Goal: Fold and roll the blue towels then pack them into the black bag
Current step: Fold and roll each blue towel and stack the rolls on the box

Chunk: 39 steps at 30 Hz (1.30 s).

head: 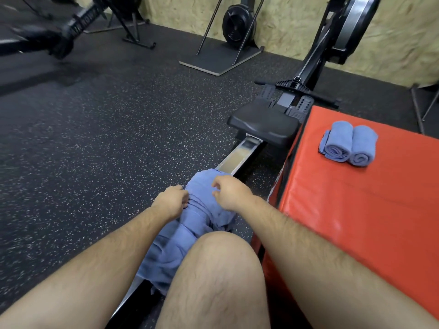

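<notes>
Partly done, by the look of it. On top of the red mat [356, 222]: two rolled blue towels [338, 141], touching side by side. Just left of the mat, along the rowing rail [240, 157]: a loose blue towel [202, 205], crumpled, neither folded nor rolled. Left hand [171, 201] gripping its bunched edge with curled fingers; right hand [229, 193] over it, fingers half curled, hold unclear. No black bag in view; packing seemingly not begun.

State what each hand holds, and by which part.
The left hand grips the blue towel by its bunched left edge. The right hand curls over the towel's right side; whether it pinches cloth cannot be told.
</notes>
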### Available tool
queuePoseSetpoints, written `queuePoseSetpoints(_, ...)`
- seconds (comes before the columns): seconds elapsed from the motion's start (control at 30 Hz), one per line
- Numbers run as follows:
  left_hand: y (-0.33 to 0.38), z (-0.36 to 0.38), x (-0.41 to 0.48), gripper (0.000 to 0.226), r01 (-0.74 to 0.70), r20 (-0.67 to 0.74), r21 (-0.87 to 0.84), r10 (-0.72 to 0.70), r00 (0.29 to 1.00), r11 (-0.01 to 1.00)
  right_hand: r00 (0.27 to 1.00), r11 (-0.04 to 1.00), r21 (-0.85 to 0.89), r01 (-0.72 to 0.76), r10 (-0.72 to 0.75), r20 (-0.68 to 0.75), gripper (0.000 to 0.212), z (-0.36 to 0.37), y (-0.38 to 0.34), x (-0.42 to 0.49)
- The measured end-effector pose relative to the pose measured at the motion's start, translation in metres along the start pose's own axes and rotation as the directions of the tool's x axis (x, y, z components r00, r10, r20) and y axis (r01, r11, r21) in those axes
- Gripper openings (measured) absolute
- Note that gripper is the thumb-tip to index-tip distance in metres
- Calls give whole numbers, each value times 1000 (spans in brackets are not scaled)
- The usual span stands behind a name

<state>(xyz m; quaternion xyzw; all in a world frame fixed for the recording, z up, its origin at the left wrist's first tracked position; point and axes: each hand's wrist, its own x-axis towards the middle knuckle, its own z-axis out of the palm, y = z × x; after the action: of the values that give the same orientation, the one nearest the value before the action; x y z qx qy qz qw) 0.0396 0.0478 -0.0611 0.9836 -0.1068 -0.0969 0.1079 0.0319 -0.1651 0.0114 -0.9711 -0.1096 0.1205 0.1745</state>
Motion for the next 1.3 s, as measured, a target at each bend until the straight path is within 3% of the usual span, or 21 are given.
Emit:
queuePoseSetpoints(0.17, 22, -5, 7, 4, 7, -70, -112, -15, 997, 994, 998, 999, 25, -44, 43, 49, 41, 4, 2, -2)
queuePoseSetpoints(0.27, 31, -6, 19, 30, 29, -9, -77, -30, 1000, 997, 996, 998, 22, -59, 58, 65, 44, 5, 6, 1)
queuePoseSetpoints(0.33, 33, -3, 25, 22, 66, 39, -2, -66, 997, 998, 996, 998, 13, -54, 53, 75, 45, 7, 7, 2)
queuePoseSetpoints(0.4, 36, -1, 28, 13, 107, -7, -85, -108, 994, 991, 997, 999, 5, -35, 35, 69, 44, 7, 10, 3)
queuePoseSetpoints(0.47, 44, -9, 30, 12, 71, -122, -226, -100, 987, 971, 1000, 999, 35, -2, 2, 8, 47, 3, 16, 5)
queuePoseSetpoints(0.6, 75, -64, 29, 8, -208, -367, -361, 66, 928, 909, 983, 939, 312, 141, -95, -158, 65, -24, 16, 2)
queuePoseSetpoints(0.63, 85, -80, 27, 11, -278, -409, -364, 116, 905, 889, 973, 922, 348, 169, -99, -208, 58, -36, 14, 0)
queuePoseSetpoints(0.73, 110, -118, 17, 8, -401, -498, -380, 181, 848, 834, 928, 944, 267, 195, -89, -361, 11, -74, 9, -3)
queuePoseSetpoints(0.87, 129, -142, 8, 26, -441, -486, -523, 169, 857, 729, 872, 934, 296, 201, -33, -488, 17, -132, 21, -22)
queuePoseSetpoints(0.93, 144, -149, 9, 21, -414, -425, -449, 219, 879, 791, 832, 928, 313, 204, 4, -555, 19, -162, 30, -42)
queuePoseSetpoints(1.03, 187, -173, 9, 4, -351, -444, -417, 149, 884, 839, 786, 920, 324, 220, 30, -618, 16, -203, 46, -81)
queuePoseSetpoints(1.13, 249, -211, 2, 9, -429, -490, -473, 175, 854, 769, 783, 910, 368, 191, 84, -616, 26, -239, 65, -127)
queuePoseSetpoints(1.23, 311, -246, -13, 18, -577, -548, -530, 267, 792, 622, 851, 789, 582, 197, 157, -502, 54, -271, 73, -173)
queuePoseSetpoints(1.3, 348, -255, -28, 20, -630, -547, -601, 322, 773, 491, 821, 703, 694, 154, 300, -486, 49, -286, 87, -192)
